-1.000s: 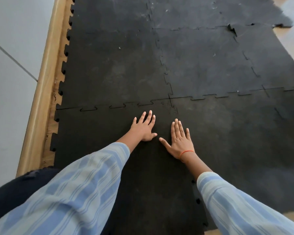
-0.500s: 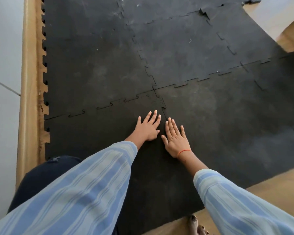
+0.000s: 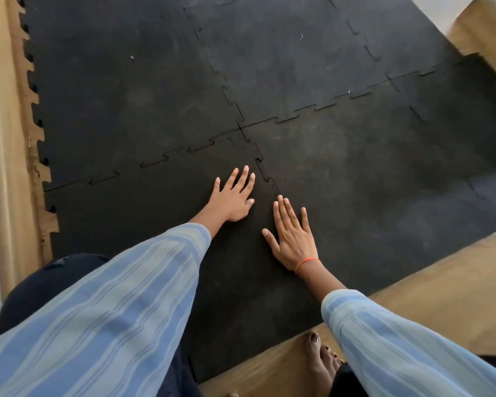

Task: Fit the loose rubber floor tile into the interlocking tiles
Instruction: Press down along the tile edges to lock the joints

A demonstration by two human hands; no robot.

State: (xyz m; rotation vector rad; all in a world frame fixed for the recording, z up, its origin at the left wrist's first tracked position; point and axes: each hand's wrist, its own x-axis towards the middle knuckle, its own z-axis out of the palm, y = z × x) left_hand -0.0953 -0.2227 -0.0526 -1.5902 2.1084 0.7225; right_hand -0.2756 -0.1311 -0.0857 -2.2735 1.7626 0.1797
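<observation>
Here, the left hand (image 3: 233, 197) lies flat and open, palm down, holding nothing, on the near-left black rubber floor tile (image 3: 143, 213), its fingertips close to the toothed seam (image 3: 265, 174) on that tile's right side. The right hand (image 3: 291, 234) is also spread flat and empty, just beside the left, resting across the lower part of the same seam. This tile sits among the other black interlocking tiles (image 3: 312, 70), its puzzle edges meeting theirs. Striped blue sleeves (image 3: 121, 305) cover both arms. Wooden floor (image 3: 430, 287) shows at the right, with a bare foot (image 3: 321, 359) below.
</observation>
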